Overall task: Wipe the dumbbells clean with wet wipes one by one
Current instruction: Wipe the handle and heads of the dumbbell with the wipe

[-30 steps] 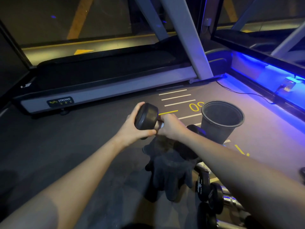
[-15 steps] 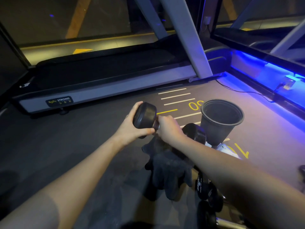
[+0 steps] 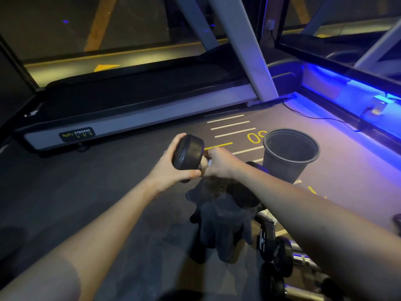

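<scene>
While the left hand (image 3: 171,170) grips the near head of the raised dumbbell (image 3: 188,156), the right hand (image 3: 219,162), just to its right, is clenched around the handle with a white wipe (image 3: 209,162) showing at its fingers, a dark cloth (image 3: 221,224) hanging below, a black bucket (image 3: 290,170) farther right.

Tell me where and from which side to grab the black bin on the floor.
Take the black bin by its rolled top rim, coming from above on the near side. It stands upright and open, and it tapers downward, so the flared rim probably gives the surest grip.
</scene>
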Available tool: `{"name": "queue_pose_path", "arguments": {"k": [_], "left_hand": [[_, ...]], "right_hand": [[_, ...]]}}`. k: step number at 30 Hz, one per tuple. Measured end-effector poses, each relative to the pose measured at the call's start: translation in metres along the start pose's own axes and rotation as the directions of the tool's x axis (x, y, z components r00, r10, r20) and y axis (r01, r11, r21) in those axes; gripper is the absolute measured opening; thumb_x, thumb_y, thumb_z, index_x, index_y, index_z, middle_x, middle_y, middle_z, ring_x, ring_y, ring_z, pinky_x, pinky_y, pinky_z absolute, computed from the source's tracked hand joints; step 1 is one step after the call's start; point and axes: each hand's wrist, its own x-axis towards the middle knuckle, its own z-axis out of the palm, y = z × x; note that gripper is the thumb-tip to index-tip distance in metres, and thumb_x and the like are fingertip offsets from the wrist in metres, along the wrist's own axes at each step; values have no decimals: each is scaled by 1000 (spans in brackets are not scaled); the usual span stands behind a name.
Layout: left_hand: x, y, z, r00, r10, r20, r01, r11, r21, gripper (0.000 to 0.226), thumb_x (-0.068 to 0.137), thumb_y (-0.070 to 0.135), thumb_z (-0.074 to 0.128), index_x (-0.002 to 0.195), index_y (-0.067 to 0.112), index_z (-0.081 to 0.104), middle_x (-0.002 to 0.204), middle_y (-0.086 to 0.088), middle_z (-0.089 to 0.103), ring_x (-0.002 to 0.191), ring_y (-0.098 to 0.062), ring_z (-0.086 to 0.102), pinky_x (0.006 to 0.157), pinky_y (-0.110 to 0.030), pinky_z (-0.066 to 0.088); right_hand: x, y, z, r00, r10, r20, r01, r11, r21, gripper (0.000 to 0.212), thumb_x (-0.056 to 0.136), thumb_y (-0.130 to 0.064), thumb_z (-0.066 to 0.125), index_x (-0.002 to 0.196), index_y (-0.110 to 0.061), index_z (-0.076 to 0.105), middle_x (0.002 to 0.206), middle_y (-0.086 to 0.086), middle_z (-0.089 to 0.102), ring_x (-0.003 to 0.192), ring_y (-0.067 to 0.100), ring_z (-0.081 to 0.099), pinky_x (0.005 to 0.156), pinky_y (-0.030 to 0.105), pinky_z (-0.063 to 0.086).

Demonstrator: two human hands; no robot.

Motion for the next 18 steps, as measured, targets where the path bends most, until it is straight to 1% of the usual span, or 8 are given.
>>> {"name": "queue_pose_path", "arguments": {"k": [1,3,6,9,11,13,15,18], "left_hand": [[0,1,0,1000,6,4,-6,1000,-12,102,64,19,91,144,47,35,138,10,48,114,-1,58,75,-28,61],[1,-1,0,1000,8,8,-8,999,-36,98,73,2,86,146,40,35,134,15,51,103,8,61,73,-24,60],[1,-3,-1,1000,6,4,-6,999,-38,96,75,-3,83,147,38,35,132,18,51,97,12,61,70,-26,60],[1,-3,-2,1000,5,1,-5,999,-52,97,74,-1,84,146,41,36,132,20,52,108,3,61,66,-29,59],[2,-3,0,1000,11,-2,-11,998,-61,98,72,0,86,145,44,38,135,19,52,114,-5,61,68,-32,59],[2,-3,0,1000,5,-13,-5,998,-57,99,68,7,89,143,47,39,136,19,52,116,-7,61,78,-33,60],[2,-5,-2,999,-14,-31,12,999,-51,97,63,19,89,141,48,40,134,19,55,117,-7,61,88,-32,59],[0,-10,-3,999,-34,-34,33,998,-48,91,62,26,87,138,48,42,131,12,60,117,-11,62,92,-32,56]], "right_hand": [[1,1,0,1000,0,5,0,1000,9,27,59,-36,76,75,-18,64,74,3,67,70,9,55,71,37,53],[-1,-2,1,1000,2,-15,-2,1000,-9,22,62,-32,76,68,-21,59,69,-2,62,72,13,57,65,34,49],[-8,-4,9,994,9,-112,-20,995,-98,29,72,-26,78,67,-24,49,73,-4,57,80,22,59,65,27,37],[-15,-5,21,976,9,-219,-55,977,-207,23,78,-29,76,87,-19,57,89,3,64,89,28,62,70,33,47],[-16,-5,24,970,3,-243,-55,976,-209,23,78,-28,75,89,-18,57,92,6,66,90,32,63,74,36,52],[-14,-3,21,975,-5,-224,-35,984,-176,28,78,-32,76,94,-17,58,94,9,67,92,36,63,74,38,52],[-9,0,16,988,-2,-156,-22,988,-154,42,75,-42,79,103,-16,59,100,9,67,96,34,62,70,36,49],[-10,5,7,1000,-3,-20,1,998,-68,65,69,-50,82,120,-19,53,115,4,62,106,25,59,74,34,45]]}}
